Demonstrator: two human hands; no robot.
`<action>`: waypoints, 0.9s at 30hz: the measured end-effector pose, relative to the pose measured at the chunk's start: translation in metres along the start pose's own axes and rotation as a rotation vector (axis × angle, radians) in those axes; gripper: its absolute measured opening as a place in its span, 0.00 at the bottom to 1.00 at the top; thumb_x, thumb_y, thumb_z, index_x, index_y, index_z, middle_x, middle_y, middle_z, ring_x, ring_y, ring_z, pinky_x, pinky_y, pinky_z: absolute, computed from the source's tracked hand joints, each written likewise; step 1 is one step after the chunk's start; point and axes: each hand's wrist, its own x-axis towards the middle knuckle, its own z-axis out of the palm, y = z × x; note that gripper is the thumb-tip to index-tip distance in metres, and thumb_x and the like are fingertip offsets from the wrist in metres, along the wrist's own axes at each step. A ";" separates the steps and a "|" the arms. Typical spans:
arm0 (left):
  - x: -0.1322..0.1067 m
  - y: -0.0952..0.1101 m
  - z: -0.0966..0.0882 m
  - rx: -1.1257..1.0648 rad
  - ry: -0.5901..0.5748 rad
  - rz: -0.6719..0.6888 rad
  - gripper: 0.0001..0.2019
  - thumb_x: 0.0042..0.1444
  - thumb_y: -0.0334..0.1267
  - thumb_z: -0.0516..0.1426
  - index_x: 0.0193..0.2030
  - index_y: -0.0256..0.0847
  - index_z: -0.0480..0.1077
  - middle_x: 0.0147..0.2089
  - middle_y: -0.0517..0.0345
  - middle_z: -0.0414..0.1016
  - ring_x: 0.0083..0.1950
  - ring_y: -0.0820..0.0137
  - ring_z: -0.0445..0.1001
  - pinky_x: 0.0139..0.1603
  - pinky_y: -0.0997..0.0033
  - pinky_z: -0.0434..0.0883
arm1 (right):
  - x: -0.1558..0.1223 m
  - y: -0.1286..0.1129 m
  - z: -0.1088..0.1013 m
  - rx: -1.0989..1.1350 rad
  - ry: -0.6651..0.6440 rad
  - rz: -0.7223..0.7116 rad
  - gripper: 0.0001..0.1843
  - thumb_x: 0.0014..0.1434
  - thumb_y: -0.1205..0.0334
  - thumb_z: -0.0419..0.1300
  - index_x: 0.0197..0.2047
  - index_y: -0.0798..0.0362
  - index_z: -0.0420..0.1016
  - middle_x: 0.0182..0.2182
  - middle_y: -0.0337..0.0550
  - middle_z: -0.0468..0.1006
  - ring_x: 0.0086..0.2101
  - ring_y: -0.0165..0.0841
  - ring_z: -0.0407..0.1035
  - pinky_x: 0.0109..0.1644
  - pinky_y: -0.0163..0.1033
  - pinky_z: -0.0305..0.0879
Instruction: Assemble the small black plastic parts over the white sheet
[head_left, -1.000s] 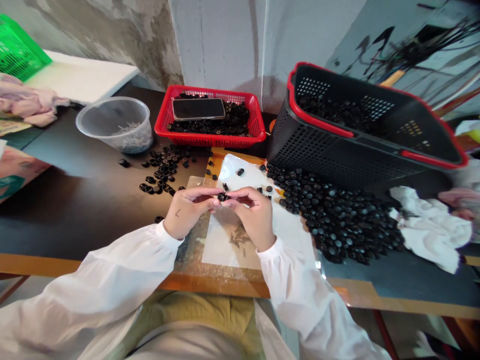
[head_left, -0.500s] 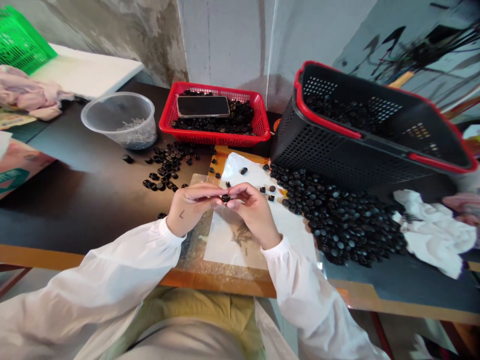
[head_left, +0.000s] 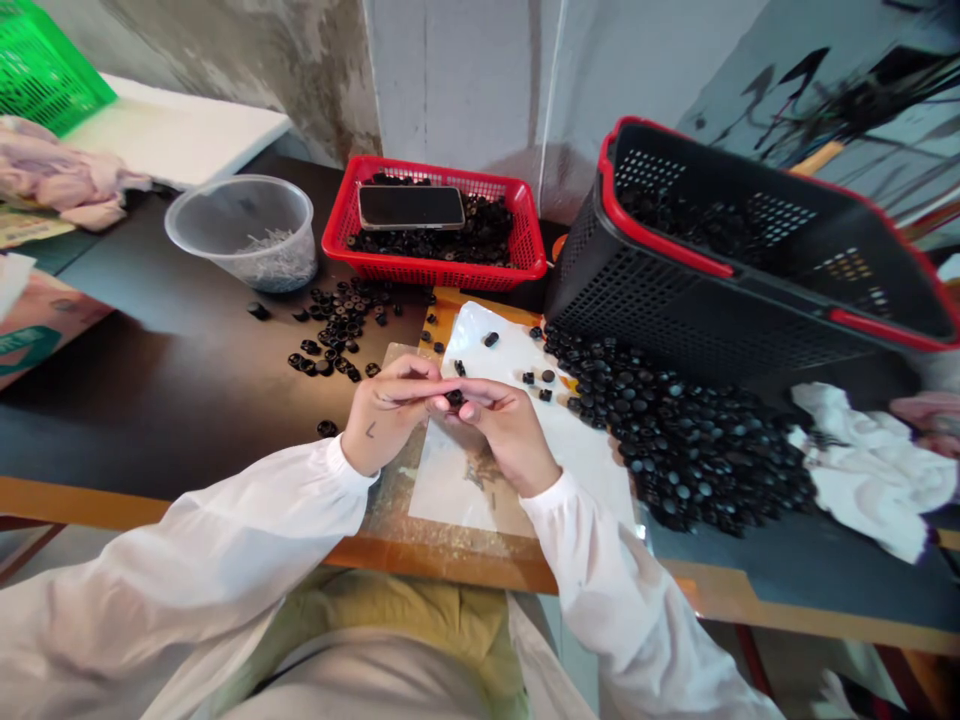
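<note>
I lose the black basket's (head_left: pixel 675 290) far corner past the right edge, and the green basket (head_left: pixel 56 75) is cut off at upper left. My hands cover part of the white sheet (head_left: pixel 450 490). In the red basket (head_left: pixel 433 272), the phone (head_left: pixel 411 207) hides some black pieces beneath it. My left hand (head_left: pixel 391 405) and right hand (head_left: pixel 504 425) meet above the sheet, fingers together, clamped on one small black part (head_left: pixel 454 398) between the fingertips. They hide most of it, so I can't make out its shape or each fingertip's exact contact.
</note>
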 end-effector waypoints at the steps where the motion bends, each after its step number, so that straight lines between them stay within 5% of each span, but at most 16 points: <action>1: -0.002 0.000 0.002 -0.034 0.004 -0.013 0.10 0.55 0.41 0.68 0.44 0.53 0.84 0.40 0.55 0.75 0.32 0.74 0.71 0.29 0.74 0.73 | 0.000 0.001 0.000 0.003 0.019 0.003 0.21 0.42 0.50 0.78 0.39 0.48 0.86 0.34 0.39 0.86 0.35 0.34 0.80 0.46 0.42 0.79; 8: -0.008 0.004 0.010 -0.151 0.065 -0.020 0.09 0.54 0.38 0.69 0.43 0.51 0.84 0.41 0.56 0.73 0.24 0.81 0.71 0.23 0.78 0.74 | 0.003 0.004 -0.001 0.047 -0.050 0.002 0.23 0.36 0.52 0.81 0.37 0.47 0.85 0.31 0.36 0.86 0.30 0.34 0.79 0.46 0.43 0.78; 27: -0.013 0.006 0.015 -0.132 0.152 -0.048 0.08 0.52 0.39 0.70 0.40 0.50 0.85 0.40 0.57 0.76 0.22 0.81 0.74 0.23 0.80 0.77 | 0.001 0.007 0.000 0.068 -0.011 -0.002 0.20 0.39 0.53 0.80 0.36 0.49 0.84 0.30 0.36 0.85 0.28 0.31 0.78 0.43 0.41 0.78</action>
